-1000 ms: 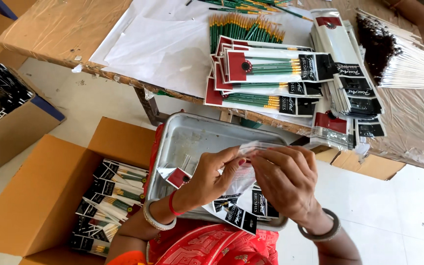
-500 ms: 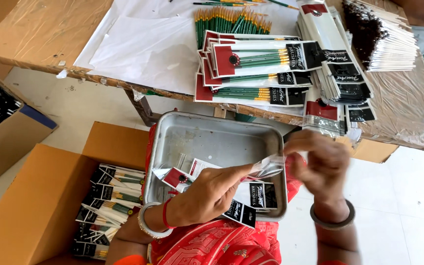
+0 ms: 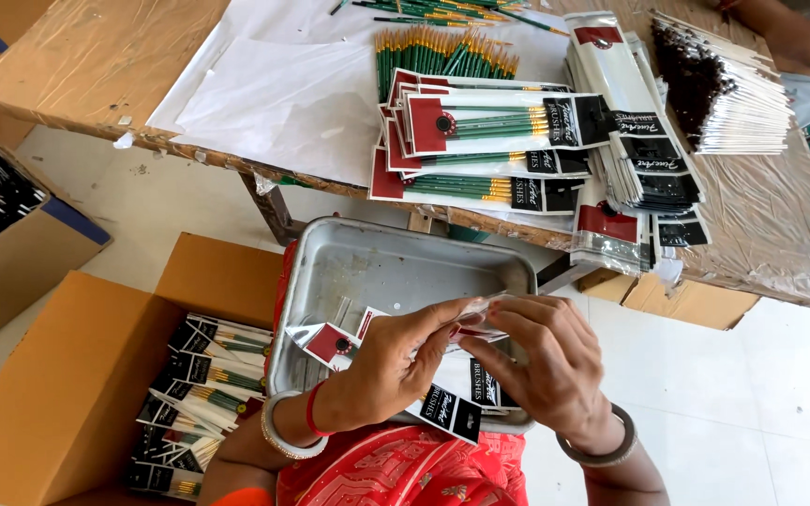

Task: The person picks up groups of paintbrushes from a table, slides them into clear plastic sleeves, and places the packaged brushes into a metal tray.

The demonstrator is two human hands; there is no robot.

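Note:
My left hand (image 3: pixel 396 365) and my right hand (image 3: pixel 546 361) meet over a metal tray (image 3: pixel 377 262) on my lap. Both pinch one clear plastic brush packet (image 3: pixel 475 323) with a red and black card. More such packets (image 3: pixel 330 342) lie in the tray under my hands. On the table beyond lie filled packets of green-handled brushes (image 3: pixel 480 141) in a loose pile, and a row of loose green brushes (image 3: pixel 442 47) on white paper.
A cardboard box (image 3: pixel 77 394) at my left holds several packed brush sets (image 3: pixel 199 394). Another box (image 3: pixel 11 244) stands farther left. A stack of flat packets (image 3: pixel 635 122) and a pile of dark-tipped brushes (image 3: pixel 714 84) lie on the table's right. Another person's arm (image 3: pixel 799 37) rests at the far right.
My right hand has come back down and in to meet the left hand on the packet. The view has shifted a little.

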